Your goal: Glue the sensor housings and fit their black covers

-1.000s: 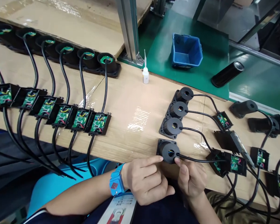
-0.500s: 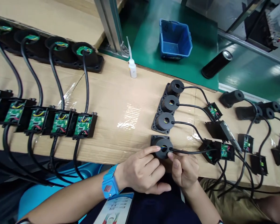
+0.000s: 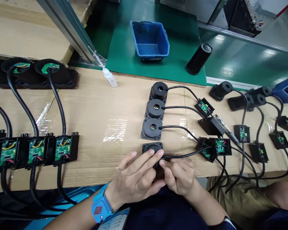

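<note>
The nearest black round housing (image 3: pixel 147 147) with a square flange sits at the front edge of the cardboard-covered bench. My left hand (image 3: pixel 139 179) reaches over it, index and middle fingers stretched across its top and covering the opening; the other fingers are spread or loosely bent. My right hand (image 3: pixel 180 174) is closed beside the housing's right side, a fingertip against its rim just below the black cable (image 3: pixel 182 156). What its fingers pinch, if anything, is hidden. That cable runs right to a small black box with a green circuit board (image 3: pixel 220 145).
Beyond stand more housings (image 3: pixel 153 129), wired to boxes. Left are several boxes with boards (image 3: pixel 63 148) and a row of housings (image 3: pixel 60 75). A white dropper bottle (image 3: pixel 109 78), blue bin (image 3: pixel 151 57) and black cylinder (image 3: pixel 198 59) stand farther back. Another person's knee (image 3: pixel 282 195) shows at right.
My left hand's fingers have stretched out over the housing's opening, where one index finger pointed at its rim before. My right hand stays beside the cable. The view has shifted right.
</note>
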`<state>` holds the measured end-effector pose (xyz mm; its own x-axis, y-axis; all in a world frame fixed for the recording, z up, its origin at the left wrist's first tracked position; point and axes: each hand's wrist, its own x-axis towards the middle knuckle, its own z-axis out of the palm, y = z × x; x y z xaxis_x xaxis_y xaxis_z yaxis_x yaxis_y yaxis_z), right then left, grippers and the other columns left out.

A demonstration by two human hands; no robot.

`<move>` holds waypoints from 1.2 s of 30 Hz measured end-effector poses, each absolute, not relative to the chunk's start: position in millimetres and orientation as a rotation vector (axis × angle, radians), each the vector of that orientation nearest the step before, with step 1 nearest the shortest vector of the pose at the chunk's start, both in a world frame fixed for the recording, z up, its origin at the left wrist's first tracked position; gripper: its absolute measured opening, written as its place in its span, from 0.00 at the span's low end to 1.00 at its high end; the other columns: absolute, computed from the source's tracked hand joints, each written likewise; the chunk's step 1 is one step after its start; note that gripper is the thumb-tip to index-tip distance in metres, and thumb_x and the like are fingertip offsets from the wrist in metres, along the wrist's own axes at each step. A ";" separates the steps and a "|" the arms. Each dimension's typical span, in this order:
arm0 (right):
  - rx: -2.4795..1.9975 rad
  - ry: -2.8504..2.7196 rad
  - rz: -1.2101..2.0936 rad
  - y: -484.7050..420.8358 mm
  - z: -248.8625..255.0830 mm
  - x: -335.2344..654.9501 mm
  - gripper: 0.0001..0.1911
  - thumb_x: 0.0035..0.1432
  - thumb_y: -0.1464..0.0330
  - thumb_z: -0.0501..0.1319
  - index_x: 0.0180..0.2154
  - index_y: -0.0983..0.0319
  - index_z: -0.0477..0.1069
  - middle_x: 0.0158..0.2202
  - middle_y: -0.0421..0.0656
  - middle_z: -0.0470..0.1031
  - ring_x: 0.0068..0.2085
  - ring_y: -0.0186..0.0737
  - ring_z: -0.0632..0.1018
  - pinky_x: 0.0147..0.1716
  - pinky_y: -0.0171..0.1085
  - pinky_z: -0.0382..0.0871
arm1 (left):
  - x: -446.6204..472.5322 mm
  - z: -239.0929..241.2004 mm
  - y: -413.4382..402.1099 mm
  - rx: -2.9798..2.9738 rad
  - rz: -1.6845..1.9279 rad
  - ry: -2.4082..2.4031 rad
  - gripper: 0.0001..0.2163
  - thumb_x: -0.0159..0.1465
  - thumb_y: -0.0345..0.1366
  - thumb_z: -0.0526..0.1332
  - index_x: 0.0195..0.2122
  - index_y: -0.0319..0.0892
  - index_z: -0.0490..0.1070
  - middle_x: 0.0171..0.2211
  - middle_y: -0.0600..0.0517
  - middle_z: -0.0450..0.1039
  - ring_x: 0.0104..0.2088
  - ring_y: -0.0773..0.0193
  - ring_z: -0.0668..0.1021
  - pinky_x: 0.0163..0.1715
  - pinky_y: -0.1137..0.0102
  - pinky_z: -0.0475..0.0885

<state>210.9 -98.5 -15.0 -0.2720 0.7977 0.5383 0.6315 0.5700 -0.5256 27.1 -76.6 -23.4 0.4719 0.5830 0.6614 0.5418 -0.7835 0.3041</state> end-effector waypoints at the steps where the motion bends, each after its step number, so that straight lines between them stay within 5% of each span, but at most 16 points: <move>1: -1.140 -2.003 0.260 -98.7 -14.6 211.0 0.10 0.69 0.73 0.52 0.40 0.63 0.72 0.23 0.39 0.74 0.21 0.33 0.73 0.22 0.35 0.65 | 27.5 -23.2 -76.4 2.637 1.227 1.013 0.11 0.75 0.42 0.53 0.35 0.47 0.63 0.46 0.50 0.84 0.51 0.63 0.80 0.67 0.58 0.54; 9: -1.275 -1.836 -0.057 -108.5 -9.5 222.5 0.11 0.69 0.70 0.55 0.47 0.60 0.76 0.34 0.43 0.74 0.35 0.39 0.72 0.38 0.42 0.67 | 25.6 -23.7 -79.3 2.637 1.244 1.069 0.11 0.67 0.34 0.67 0.34 0.45 0.64 0.43 0.48 0.84 0.50 0.63 0.80 0.69 0.60 0.53; 15: -1.574 -1.862 -0.188 -102.0 -4.5 224.2 0.12 0.71 0.66 0.54 0.44 0.57 0.76 0.50 0.48 0.72 0.53 0.51 0.70 0.56 0.53 0.56 | 21.2 -22.0 -71.4 2.538 1.120 1.096 0.15 0.65 0.37 0.70 0.46 0.42 0.65 0.54 0.36 0.76 0.57 0.49 0.77 0.56 0.55 0.68; 18: -1.529 -1.871 -0.077 -97.5 -5.6 225.6 0.08 0.69 0.70 0.56 0.37 0.58 0.72 0.49 0.47 0.71 0.52 0.49 0.72 0.54 0.50 0.59 | 20.6 -22.7 -67.6 2.447 1.030 1.018 0.13 0.66 0.33 0.69 0.47 0.41 0.66 0.54 0.34 0.74 0.51 0.50 0.79 0.49 0.57 0.73; 27: -1.477 -1.850 -0.076 -95.2 -13.4 226.3 0.08 0.72 0.67 0.54 0.38 0.58 0.70 0.44 0.46 0.72 0.48 0.46 0.73 0.52 0.48 0.60 | 19.9 -22.1 -67.4 2.349 1.072 1.024 0.14 0.65 0.35 0.70 0.44 0.43 0.65 0.52 0.38 0.76 0.46 0.52 0.80 0.46 0.58 0.74; 32: -1.504 -1.887 -0.154 -98.4 -5.9 234.0 0.04 0.69 0.67 0.60 0.45 0.58 0.71 0.49 0.47 0.74 0.51 0.48 0.74 0.54 0.48 0.62 | 17.8 -28.7 -69.0 2.112 1.299 1.048 0.28 0.62 0.35 0.73 0.56 0.45 0.58 0.52 0.41 0.75 0.54 0.51 0.79 0.53 0.54 0.75; 36: -1.555 -1.920 -0.294 -110.3 9.4 264.8 0.17 0.66 0.63 0.65 0.54 0.57 0.69 0.54 0.51 0.74 0.55 0.53 0.75 0.59 0.53 0.63 | 13.6 -34.8 -68.8 2.238 1.123 1.390 0.51 0.56 0.49 0.76 0.71 0.38 0.45 0.63 0.29 0.64 0.64 0.37 0.69 0.61 0.44 0.69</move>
<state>264.8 -110.3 9.4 -0.0931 0.7931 0.6019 0.9370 0.2742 -0.2164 13.6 -68.8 -34.8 0.2367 0.8515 0.4678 0.6363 -0.4997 0.5877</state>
